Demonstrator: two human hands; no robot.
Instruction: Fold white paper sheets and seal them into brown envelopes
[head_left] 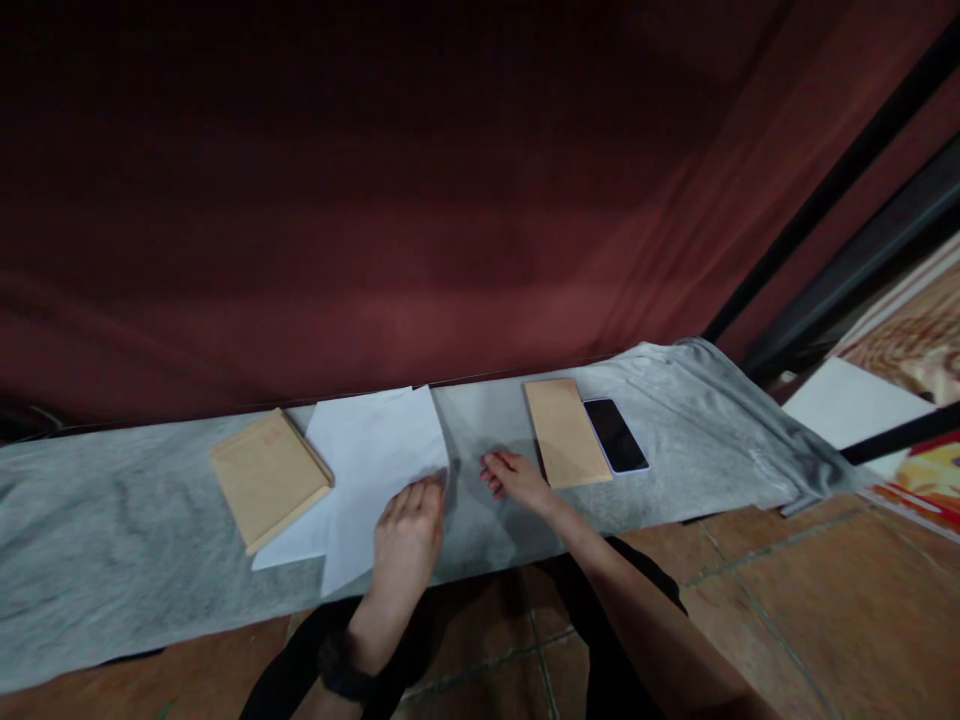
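On worktop (112,540), paper (367,440) mostly left of nearer left hand (411,530), can't tell if gripping tbh; right hand (516,477) half-curled, looks empty.

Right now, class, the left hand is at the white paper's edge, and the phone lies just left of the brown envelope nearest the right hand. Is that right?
Not quite: the head view shows the phone lying just right of that brown envelope. The rest stands.
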